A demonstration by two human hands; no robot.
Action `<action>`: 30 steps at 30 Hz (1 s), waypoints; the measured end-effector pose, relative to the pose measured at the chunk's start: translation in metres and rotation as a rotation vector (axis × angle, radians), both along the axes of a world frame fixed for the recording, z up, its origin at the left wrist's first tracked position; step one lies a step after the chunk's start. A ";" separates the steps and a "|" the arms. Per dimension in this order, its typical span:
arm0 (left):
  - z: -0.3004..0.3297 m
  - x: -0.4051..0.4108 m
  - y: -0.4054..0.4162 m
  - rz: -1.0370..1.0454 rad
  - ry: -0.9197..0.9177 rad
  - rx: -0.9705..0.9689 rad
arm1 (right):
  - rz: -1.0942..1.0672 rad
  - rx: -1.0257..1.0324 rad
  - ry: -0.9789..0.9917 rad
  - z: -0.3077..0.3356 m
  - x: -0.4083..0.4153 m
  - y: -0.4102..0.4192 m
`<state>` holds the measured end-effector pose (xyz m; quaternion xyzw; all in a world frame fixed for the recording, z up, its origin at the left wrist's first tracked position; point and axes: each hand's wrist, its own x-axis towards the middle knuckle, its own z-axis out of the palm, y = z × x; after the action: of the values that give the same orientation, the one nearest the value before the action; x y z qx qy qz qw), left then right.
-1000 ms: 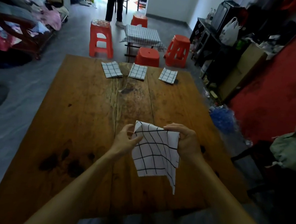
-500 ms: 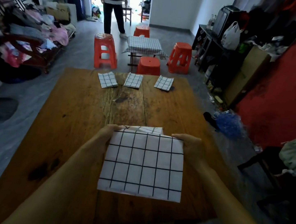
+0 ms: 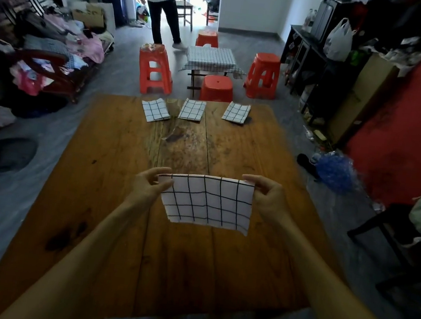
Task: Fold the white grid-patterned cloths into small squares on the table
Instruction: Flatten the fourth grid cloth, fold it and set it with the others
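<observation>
A white grid-patterned cloth (image 3: 207,202) hangs above the middle of the wooden table (image 3: 107,199), folded to a wide rectangle. My left hand (image 3: 148,187) pinches its upper left corner. My right hand (image 3: 265,198) pinches its upper right corner. The cloth's lower edge hangs free just over the tabletop. Three folded grid cloths lie in a row along the table's far edge: one on the left (image 3: 155,110), one in the middle (image 3: 192,110), one on the right (image 3: 236,112).
Beyond the table stand several orange stools (image 3: 154,71) around a small table with a checked cover (image 3: 210,59). A person (image 3: 160,3) walks at the back. Clothes pile on a rack (image 3: 44,51) at left; a dark chair (image 3: 392,236) stands right.
The cloth has gone from a tall square to a shorter, wider rectangle, held higher by its top corners. The camera has tilted up, and the person at the back has stepped.
</observation>
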<state>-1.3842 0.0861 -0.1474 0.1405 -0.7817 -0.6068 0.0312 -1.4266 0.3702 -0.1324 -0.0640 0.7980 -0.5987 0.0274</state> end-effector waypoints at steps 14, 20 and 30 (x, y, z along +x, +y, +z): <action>-0.011 0.001 -0.004 0.053 0.028 -0.286 | -0.220 -0.190 -0.047 -0.002 0.009 -0.025; 0.006 0.002 0.006 0.003 0.110 -0.566 | -0.219 -0.065 -0.018 -0.003 0.016 -0.031; 0.029 0.000 0.034 -0.296 0.425 -0.702 | 0.140 0.268 0.022 -0.010 0.037 -0.064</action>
<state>-1.3840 0.1198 -0.1184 -0.1202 -0.9286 -0.3175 0.1498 -1.3899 0.3057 -0.1428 -0.1219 0.8646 -0.4826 0.0685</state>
